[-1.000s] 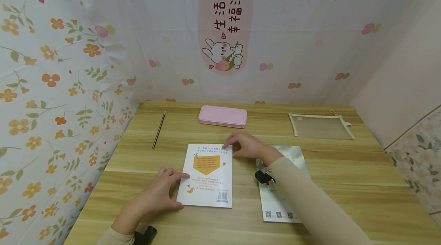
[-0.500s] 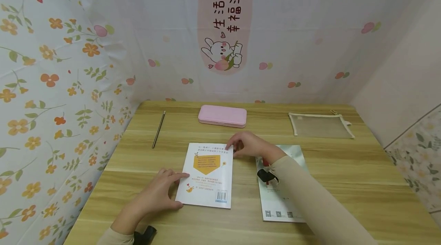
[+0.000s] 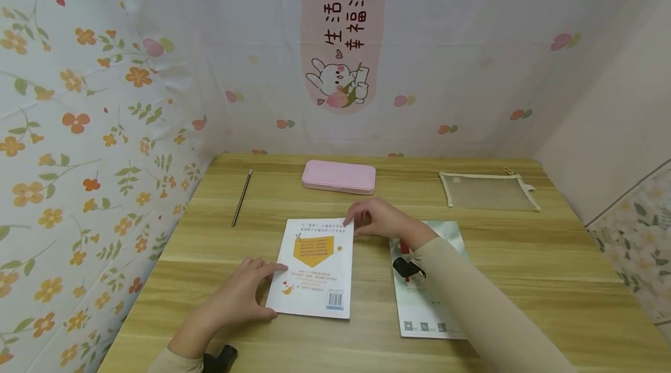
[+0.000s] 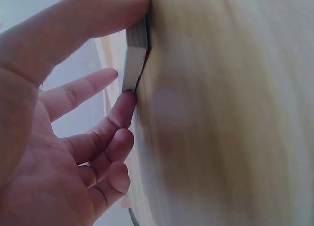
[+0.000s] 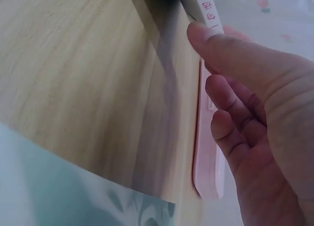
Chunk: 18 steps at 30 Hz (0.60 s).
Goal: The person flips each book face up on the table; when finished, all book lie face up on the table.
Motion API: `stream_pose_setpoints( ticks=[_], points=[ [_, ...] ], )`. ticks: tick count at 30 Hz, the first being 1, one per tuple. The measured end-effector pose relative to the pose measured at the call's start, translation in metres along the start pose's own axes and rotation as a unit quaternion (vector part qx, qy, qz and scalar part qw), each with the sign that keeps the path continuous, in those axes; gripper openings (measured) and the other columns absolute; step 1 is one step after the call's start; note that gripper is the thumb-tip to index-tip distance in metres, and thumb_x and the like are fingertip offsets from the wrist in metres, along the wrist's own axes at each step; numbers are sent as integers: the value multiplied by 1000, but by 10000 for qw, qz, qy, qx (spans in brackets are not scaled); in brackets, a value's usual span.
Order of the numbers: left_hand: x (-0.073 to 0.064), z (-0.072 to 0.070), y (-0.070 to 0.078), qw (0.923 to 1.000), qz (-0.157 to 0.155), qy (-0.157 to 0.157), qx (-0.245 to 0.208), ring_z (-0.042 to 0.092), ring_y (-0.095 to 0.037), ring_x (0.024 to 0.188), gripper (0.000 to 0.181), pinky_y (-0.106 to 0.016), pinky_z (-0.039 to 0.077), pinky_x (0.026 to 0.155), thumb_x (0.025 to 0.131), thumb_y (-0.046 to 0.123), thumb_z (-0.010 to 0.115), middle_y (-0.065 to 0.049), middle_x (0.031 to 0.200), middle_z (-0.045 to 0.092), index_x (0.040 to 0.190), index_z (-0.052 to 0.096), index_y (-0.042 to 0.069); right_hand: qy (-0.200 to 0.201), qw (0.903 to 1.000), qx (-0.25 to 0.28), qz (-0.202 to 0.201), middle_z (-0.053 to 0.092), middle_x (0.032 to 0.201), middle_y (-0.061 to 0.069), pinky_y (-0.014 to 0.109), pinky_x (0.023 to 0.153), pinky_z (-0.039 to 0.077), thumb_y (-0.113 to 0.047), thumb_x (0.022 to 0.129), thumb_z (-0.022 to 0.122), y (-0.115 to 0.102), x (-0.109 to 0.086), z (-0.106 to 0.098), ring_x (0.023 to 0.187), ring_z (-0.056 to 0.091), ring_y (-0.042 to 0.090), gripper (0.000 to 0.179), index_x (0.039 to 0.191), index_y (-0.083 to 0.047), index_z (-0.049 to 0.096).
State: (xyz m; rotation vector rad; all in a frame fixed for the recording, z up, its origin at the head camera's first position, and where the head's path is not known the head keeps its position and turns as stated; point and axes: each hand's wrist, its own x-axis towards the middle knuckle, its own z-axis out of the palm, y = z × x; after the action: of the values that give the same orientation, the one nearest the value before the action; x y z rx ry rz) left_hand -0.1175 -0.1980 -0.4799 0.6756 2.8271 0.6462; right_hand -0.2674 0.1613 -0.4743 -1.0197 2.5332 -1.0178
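Note:
A white paperback book point(image 3: 313, 277) lies back cover up on the wooden table, with an orange panel and a barcode on it. My left hand point(image 3: 236, 294) holds its near left corner, thumb at the near edge and index fingertip on the cover. The left wrist view shows the page edges point(image 4: 136, 57) between the thumb and the fingers. At the far right corner, my right hand point(image 3: 382, 224) pinches the book between thumb and index finger. In the right wrist view the thumb presses against the printed spine point(image 5: 207, 10), while the other fingers curl loosely beside it.
A pale green book point(image 3: 421, 312) lies partly under my right forearm. Behind the white book sits a pink pencil case point(image 3: 338, 176). A slim dark pen or pencil point(image 3: 242, 198) lies at the left, a mesh zip pouch point(image 3: 487, 193) at the back right. Curtains surround the table.
The white book has turned slightly, its near edge shifting a little to the left. Both hands keep their places at its corners.

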Motion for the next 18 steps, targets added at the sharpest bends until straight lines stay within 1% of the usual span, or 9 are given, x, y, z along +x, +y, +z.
stream_pose_setpoints(
  ticks=[3,6,13,18],
  points=[
    [2,-1,1,10000,25,-14,41,46,-14,107,80,-40,48,93,63,37,97,6,117,62,135,65,21,26,10000,-7,-63,69,106,-11,27,71,52,-18,84,87,1,-1,-2,86,60,17,26,105,-30,78],
    [1,-1,0,10000,-16,-5,50,45,-14,107,82,-40,48,92,62,38,97,7,116,62,135,65,21,29,9999,16,-122,70,107,-12,28,71,52,-19,85,86,-1,0,-3,86,61,16,25,105,-31,77],
    [1,0,-1,9997,-93,120,185,46,-13,105,84,-37,48,89,59,41,98,10,111,60,133,64,22,55,9998,72,-197,70,105,-13,26,66,48,-20,88,83,-7,1,-6,83,61,15,21,106,-30,77],
    [-1,1,-1,9991,-106,198,351,46,-13,104,83,-36,48,88,61,42,97,9,111,60,134,62,22,115,9994,162,-292,71,103,-13,26,63,47,-22,89,82,-12,2,-8,80,59,12,20,107,-30,77]
  ],
)
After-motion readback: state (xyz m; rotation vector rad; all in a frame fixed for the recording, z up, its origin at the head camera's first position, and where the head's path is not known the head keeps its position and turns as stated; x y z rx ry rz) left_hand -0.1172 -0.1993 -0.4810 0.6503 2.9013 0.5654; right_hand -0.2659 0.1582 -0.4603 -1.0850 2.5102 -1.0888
